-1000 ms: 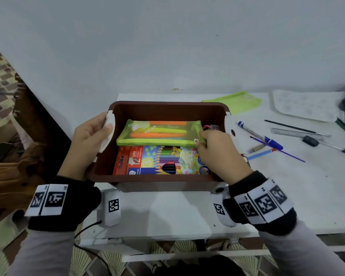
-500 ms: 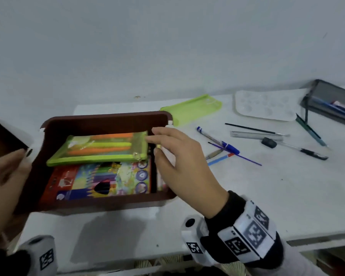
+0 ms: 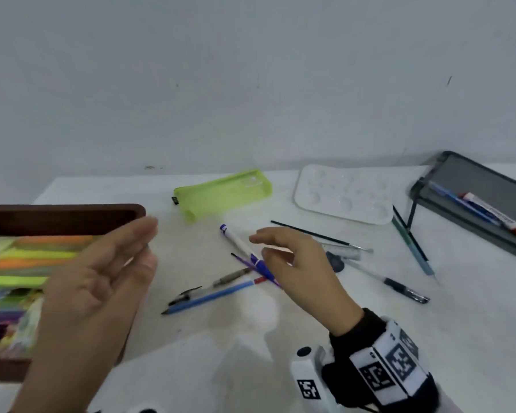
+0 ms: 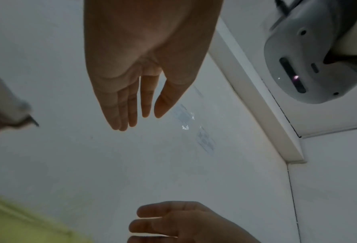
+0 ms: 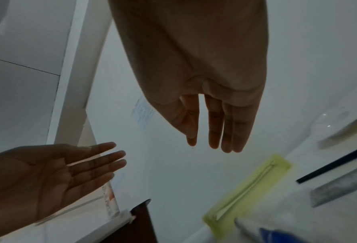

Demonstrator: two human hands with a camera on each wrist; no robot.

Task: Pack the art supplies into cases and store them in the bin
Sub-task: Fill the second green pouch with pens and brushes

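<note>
Hands are off the bin [image 3: 63, 210] now. A second ago my left hand [image 3: 93, 296] gripped its left handle and my right hand [image 3: 298, 272] was down inside beside the zipped green case; half a second ago the right had lifted clear. Both are now raised over the table [image 3: 429, 338], palms half facing each other, fingers straight and slightly spread, holding nothing. The wrist views agree: each shows an empty, outstretched hand.

My view has also swung right, so the bin sits at the left edge, with the filled case [image 3: 27, 263] and the pencil box [image 3: 9, 320] lying in it, blurred but in place. I judge that lot stored.

What remains lies well apart from the bin. A second green case [image 3: 224, 192], flat and seemingly empty, rests near the wall. Between it and my right hand lies a loose cluster: a white pen [image 3: 239, 244] with a blue grip, a blue pencil [image 3: 209, 296], and a dark pen [image 3: 218, 283] crossing it. Further right are a thin brush [image 3: 316, 235], a ruler [image 3: 343, 253] partly hidden by my hand, and a black pen [image 3: 385, 281]. A white palette [image 3: 343, 195] and a grey tray [image 3: 474, 201] holding pens sit at the back right.

My right hand hovers just above the pen cluster, so I reckon the next round starts here: gather these, or fetch the empty case first.
</note>
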